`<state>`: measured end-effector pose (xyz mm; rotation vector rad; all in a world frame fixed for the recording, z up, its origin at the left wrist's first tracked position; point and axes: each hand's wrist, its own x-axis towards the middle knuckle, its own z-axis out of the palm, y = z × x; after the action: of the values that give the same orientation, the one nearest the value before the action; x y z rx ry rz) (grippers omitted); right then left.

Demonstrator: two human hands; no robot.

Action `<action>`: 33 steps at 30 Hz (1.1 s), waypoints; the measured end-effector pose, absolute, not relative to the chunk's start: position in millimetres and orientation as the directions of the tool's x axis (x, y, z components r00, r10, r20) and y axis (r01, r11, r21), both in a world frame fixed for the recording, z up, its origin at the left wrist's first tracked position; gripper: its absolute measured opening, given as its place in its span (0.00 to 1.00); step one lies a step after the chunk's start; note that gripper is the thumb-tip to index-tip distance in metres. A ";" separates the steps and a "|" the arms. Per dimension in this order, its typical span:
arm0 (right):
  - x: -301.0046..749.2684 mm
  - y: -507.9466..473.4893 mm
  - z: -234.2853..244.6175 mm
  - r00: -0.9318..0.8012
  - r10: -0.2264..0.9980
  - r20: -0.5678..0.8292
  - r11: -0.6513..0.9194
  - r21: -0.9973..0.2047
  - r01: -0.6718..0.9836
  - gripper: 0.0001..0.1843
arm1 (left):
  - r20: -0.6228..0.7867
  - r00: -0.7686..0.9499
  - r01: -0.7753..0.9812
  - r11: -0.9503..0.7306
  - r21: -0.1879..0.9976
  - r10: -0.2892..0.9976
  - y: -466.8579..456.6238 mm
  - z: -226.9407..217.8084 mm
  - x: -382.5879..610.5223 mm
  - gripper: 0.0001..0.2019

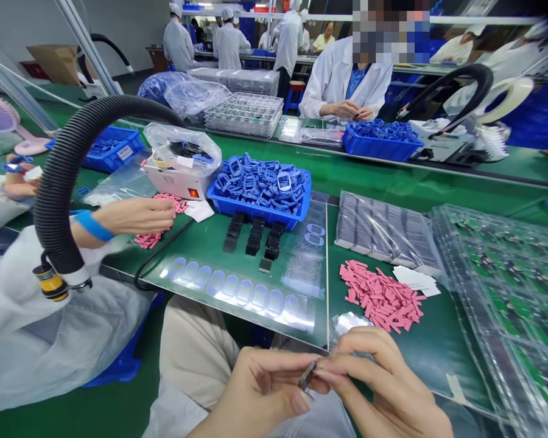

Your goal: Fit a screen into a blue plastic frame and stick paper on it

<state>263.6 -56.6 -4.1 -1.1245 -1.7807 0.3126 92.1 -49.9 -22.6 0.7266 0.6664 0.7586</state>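
In front of my lap, my left hand (260,392) pinches a small, thin rectangular piece (307,377), dark with a silvery edge, between thumb and fingers. The fingertips of my right hand (379,374) close on the piece's upper end; whether they grip a film or the piece itself is hidden. Just beyond the right hand lie small clear film pieces (351,322) and a heap of pink strips (383,295). Past my left hand, a clear sheet (237,298) with a row of oval films lies along the table's front edge. Similar dark rectangular pieces (256,234) stand in rows behind it.
A blue bin (260,216) holds blue plastic frames. To the right are a bagged stack of grey parts (386,231) and clear trays of circuit boards (506,286). A co-worker's hand (134,216) and a black flexible hose (50,182) occupy the left.
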 end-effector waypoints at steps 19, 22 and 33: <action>264.5 -55.7 -10.2 -0.091 0.831 0.549 0.512 -0.692 0.509 0.07 | -0.157 0.519 -0.373 0.388 0.843 0.840 -53.8 -29.8 97.4 0.14; 264.1 -58.5 -15.1 -0.066 0.851 0.521 0.479 -0.719 0.503 0.06 | -0.188 0.489 -0.352 0.390 0.851 0.852 -57.7 -32.5 99.0 0.14; 267.4 -71.2 -30.8 0.048 0.898 0.437 0.370 -0.810 0.454 0.06 | -0.184 0.518 -0.211 0.333 0.919 0.835 -53.5 -42.5 102.9 0.15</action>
<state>267.4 -71.2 -30.8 -1.2456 -1.5780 0.5275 102.9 -53.5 -42.5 1.0026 0.7484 0.7731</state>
